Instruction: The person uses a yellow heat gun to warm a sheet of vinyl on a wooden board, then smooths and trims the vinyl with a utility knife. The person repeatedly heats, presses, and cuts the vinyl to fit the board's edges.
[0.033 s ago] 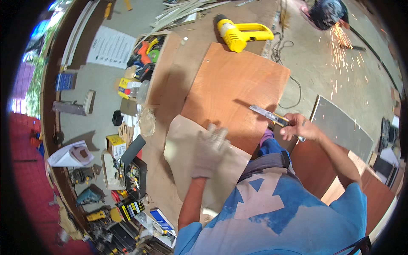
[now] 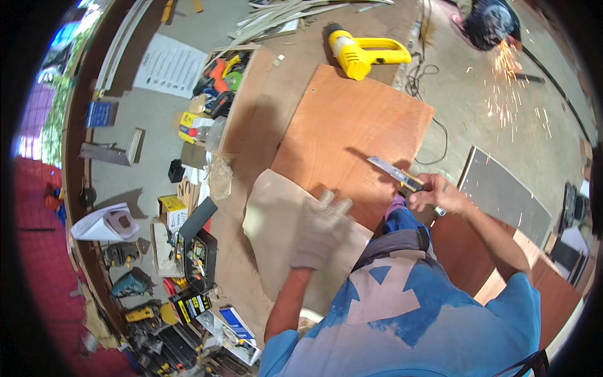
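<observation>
My left hand (image 2: 317, 235), in a pale work glove, lies with fingers stretched out on a beige flexible sheet (image 2: 270, 207). Its fingertips reach over the sheet's edge onto an orange-brown wooden board (image 2: 358, 129). The sheet overlaps the near left part of the board and curls up at its left side. In my bare right hand (image 2: 438, 193) is a utility knife (image 2: 408, 181) with a yellow and black handle. The blade is out, pointing left above the board, and casts a shadow there. Behind, a yellow heat gun (image 2: 358, 55) rests at the board's far edge.
On the left stand a wooden tray (image 2: 242, 103) of tools and an open black toolbox (image 2: 202, 261). Thin strips (image 2: 276, 19) lie at the back. A cable (image 2: 445, 141) trails at right, beside a grey panel (image 2: 505, 195). Far right, another person (image 2: 493, 22) works amid flying sparks (image 2: 505, 69).
The view has shifted slightly. My left hand has slid a little to the right over the sheet, its fingers spreading. The knife stays in my right hand, hardly moved.
</observation>
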`<action>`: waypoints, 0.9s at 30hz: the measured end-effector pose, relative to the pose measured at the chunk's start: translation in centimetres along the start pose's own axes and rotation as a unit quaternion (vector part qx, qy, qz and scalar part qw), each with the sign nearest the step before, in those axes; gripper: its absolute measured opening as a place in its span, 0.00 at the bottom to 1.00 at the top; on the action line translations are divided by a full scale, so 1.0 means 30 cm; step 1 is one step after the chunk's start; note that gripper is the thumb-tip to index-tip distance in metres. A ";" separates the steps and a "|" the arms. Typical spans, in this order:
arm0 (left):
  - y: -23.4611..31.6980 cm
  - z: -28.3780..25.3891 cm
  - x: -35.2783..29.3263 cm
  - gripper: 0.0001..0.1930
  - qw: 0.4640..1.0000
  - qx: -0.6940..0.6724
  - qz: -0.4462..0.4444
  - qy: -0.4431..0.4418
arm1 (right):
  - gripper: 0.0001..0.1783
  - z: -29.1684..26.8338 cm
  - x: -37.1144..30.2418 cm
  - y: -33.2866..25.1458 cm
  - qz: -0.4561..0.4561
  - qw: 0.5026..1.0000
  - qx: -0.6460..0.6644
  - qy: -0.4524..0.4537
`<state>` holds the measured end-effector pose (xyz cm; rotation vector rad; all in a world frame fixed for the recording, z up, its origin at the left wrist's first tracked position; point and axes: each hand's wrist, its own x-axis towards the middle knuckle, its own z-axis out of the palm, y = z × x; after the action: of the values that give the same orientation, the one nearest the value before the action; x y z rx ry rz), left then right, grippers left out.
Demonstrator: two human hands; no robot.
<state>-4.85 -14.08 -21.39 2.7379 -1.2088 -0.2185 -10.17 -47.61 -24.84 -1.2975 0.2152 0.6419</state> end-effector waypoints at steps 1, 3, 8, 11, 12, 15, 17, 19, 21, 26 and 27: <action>0.070 0.010 -0.002 0.31 0.999 0.004 0.017 -0.045 | 0.16 0.048 0.043 0.025 -0.032 0.999 0.015 0.016; 0.174 0.020 0.031 0.36 0.995 0.009 0.002 -0.095 | 0.16 0.091 0.128 0.103 -0.026 0.999 -0.003 0.020; 0.187 0.000 0.085 0.38 0.983 0.009 -0.102 -0.155 | 0.16 0.232 0.182 0.006 -0.027 0.995 0.088 0.038; 0.172 -0.016 0.035 0.27 0.979 0.012 -0.062 -0.195 | 0.18 0.234 0.172 -0.001 -0.028 0.996 0.070 0.037; 0.165 -0.032 0.020 0.24 0.970 0.008 -0.055 -0.237 | 0.18 0.240 0.165 0.005 -0.012 0.998 0.044 0.049; 0.122 0.013 -0.054 0.20 0.992 -0.009 -0.033 -0.118 | 0.18 0.247 0.155 0.017 -0.010 0.998 -0.032 0.052; 0.123 0.045 -0.061 0.20 0.995 -0.029 -0.036 -0.084 | 0.18 0.246 0.130 0.023 -0.044 0.997 -0.061 0.009; 0.118 0.049 -0.044 0.21 0.995 -0.035 -0.040 -0.089 | 0.19 0.223 0.107 0.003 -0.047 0.995 -0.092 0.005; 0.136 0.018 -0.002 0.21 0.989 -0.034 -0.059 -0.133 | 0.22 0.212 0.084 -0.043 -0.021 0.994 -0.106 0.011; 0.143 0.066 0.027 0.21 0.995 -0.032 -0.070 -0.064 | 0.28 0.156 0.150 -0.129 -0.052 0.998 -0.018 0.017; 0.146 0.076 0.016 0.22 0.997 -0.023 -0.062 0.031 | 0.28 0.158 0.169 -0.172 -0.053 0.998 -0.023 0.012</action>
<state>-8.10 -17.52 -22.85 2.7601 -1.0057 -0.1715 -4.17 -42.21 -21.76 -1.3520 0.1515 0.5446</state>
